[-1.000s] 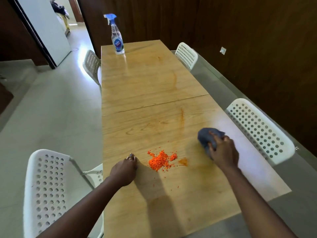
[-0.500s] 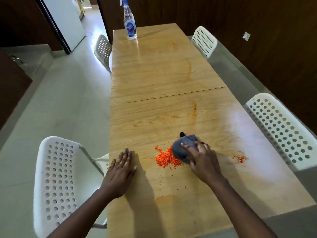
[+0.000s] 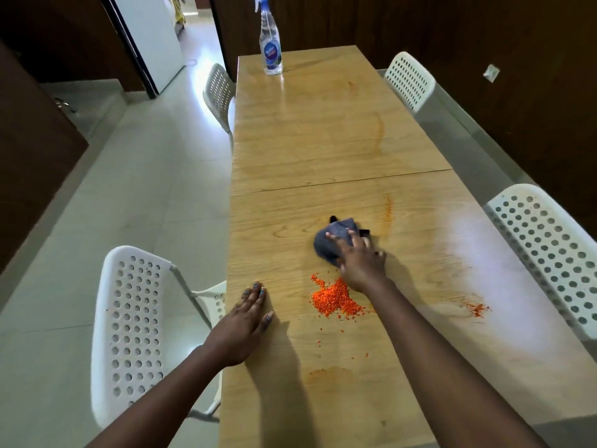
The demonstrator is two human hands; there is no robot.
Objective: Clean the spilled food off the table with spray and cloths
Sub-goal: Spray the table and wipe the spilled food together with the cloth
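Head view, single entry. Bench [image 3: 323, 140]: long wooden top running up the centre of the frame. Spilled food [image 3: 336, 299]: orange granules heaped at lower centre, loose grains scattered below, a smaller smear [image 3: 476, 308] at right. Cloth [image 3: 334, 242]: grey, bunched, just above the heap, pressed flat under the right hand [image 3: 361, 263], its grip spread over the cloth, apparently to drag crumbs together. Left hand [image 3: 245, 318]: grip released, palm flat on the bench edge, likely bracing. Spray bottle [image 3: 270, 50]: upright at top centre, well apart, untouched. White chairs [image 3: 135, 324] flanked both sides.
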